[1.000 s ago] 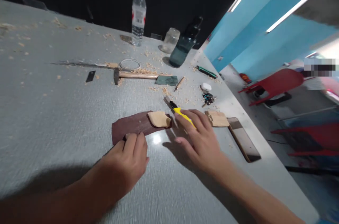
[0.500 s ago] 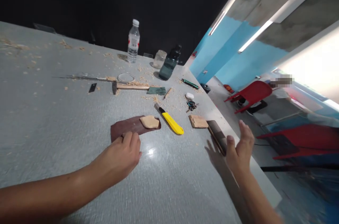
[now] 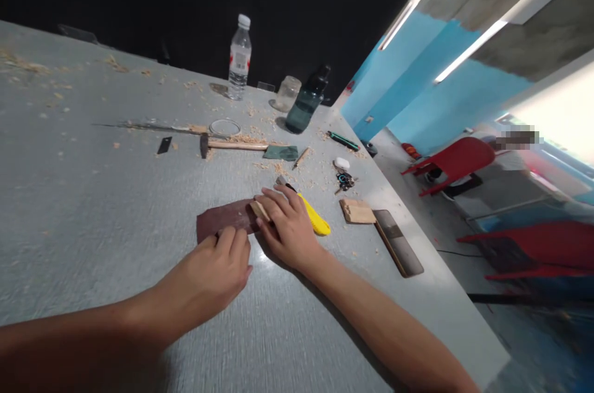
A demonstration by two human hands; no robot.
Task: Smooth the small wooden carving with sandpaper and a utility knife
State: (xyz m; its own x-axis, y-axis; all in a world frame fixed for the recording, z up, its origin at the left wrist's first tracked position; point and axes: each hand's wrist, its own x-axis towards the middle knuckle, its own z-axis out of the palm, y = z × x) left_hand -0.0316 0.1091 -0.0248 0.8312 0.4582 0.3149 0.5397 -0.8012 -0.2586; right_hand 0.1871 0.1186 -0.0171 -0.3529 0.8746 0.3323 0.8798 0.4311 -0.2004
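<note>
Lying on the worktop [image 3: 139,220], brown sheet [image 3: 223,220] has its near edge at the left hand [image 3: 220,266], fingers curled; pinching or just pressing, cannot tell. Right hand [image 3: 288,223], fingers slightly parted, covers part of a pale piece [image 3: 260,211] at the sheet's right end; grip unclear. Yellow knife [image 3: 316,218] just right; hammer [image 3: 241,146] farther off.

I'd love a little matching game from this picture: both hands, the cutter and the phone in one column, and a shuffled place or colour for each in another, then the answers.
Things
A. Left hand
B. Cutter
C. Right hand
D. Phone

Places and colours
1. Beside the wooden block
2. At the near edge of the brown sheet
3. At the pale piece
4. Yellow handle

Pairs: A-2, B-4, C-3, D-1.
</note>
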